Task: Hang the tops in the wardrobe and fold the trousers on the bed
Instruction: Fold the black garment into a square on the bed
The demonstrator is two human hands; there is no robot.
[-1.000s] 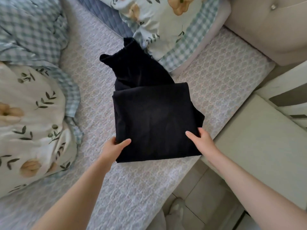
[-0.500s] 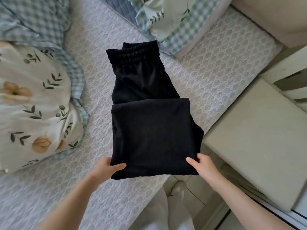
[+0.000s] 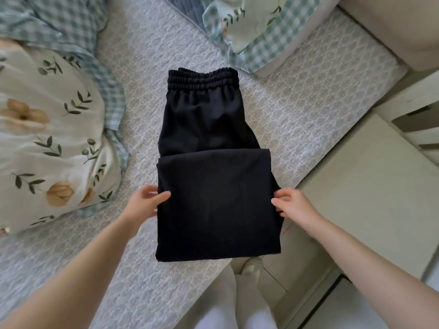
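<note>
Black trousers (image 3: 213, 198) sit mid-frame on the bed (image 3: 297, 110), legs folded up over the seat, waistband towards the top. Left hand (image 3: 147, 203) has a pinch grip on the fold's left edge, right hand (image 3: 292, 204) the same on its right edge.

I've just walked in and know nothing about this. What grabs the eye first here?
The black trousers stand out most, lying half folded in the middle of the pale bed with the waistband at the far end. A left hand and a right hand hold the folded part by its two side edges. A floral duvet is bunched at the left.
</note>
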